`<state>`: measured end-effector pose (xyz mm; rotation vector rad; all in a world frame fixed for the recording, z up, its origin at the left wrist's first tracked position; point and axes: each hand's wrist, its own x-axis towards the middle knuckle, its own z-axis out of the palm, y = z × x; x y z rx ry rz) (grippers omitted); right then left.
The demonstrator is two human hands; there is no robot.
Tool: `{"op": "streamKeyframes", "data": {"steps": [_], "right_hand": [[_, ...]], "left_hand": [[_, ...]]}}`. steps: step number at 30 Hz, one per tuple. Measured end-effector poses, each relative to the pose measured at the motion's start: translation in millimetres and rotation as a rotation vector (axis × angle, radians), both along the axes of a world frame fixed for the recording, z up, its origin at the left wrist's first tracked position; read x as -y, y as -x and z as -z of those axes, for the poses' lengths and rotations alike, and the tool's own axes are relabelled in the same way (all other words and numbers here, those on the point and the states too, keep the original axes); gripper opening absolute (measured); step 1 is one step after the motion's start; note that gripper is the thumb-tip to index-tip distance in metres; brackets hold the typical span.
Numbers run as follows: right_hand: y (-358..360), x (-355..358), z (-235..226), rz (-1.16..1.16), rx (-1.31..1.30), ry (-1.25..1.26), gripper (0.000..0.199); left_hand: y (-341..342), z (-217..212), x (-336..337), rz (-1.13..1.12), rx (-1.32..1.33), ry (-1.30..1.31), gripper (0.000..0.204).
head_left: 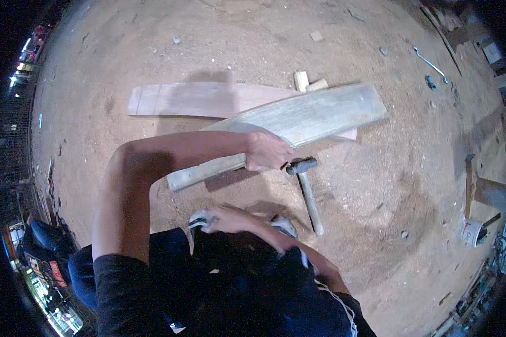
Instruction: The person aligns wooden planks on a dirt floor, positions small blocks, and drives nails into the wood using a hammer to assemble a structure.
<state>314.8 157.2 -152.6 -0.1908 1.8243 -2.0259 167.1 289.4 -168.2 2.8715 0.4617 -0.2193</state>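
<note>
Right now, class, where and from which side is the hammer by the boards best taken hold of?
Probably by the lower half of its wooden handle, coming from the person's right. The slim, straight handle runs back toward the person, while the left hand is close to the left of the dark head and a shoe sits left of the handle's free end.

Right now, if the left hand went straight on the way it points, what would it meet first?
Probably the hammer head, just beyond the left hand, though their height difference is unclear.
</note>
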Motion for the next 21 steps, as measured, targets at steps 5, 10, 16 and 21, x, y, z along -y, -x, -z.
{"op": "streamKeyframes", "data": {"steps": [5, 10, 16, 21], "right_hand": [[-51.6, -161.6, -86.3, 0.082, 0.258, -0.469, 0.050], [-34.0, -253.0, -56.8, 0.443, -0.065, -1.342, 0.112], [19.1, -262.9, -3.6, 0.121, -0.100, -1.348, 0.135], [28.9, -282.2, -29.5, 0.031, -0.137, -1.424, 0.135]], "left_hand": [[25.7, 3.2, 14.9, 0.140, -0.406, 0.085, 0.024], [72.1, 45.0, 9.9, 0.131, -0.082, -0.019, 0.017], [54.4, -28.8, 74.0, 0.003, -0.149, -0.066, 0.021], [115.1, -154.9, 187.9, -0.730, -0.064, 0.214, 0.032]]}}
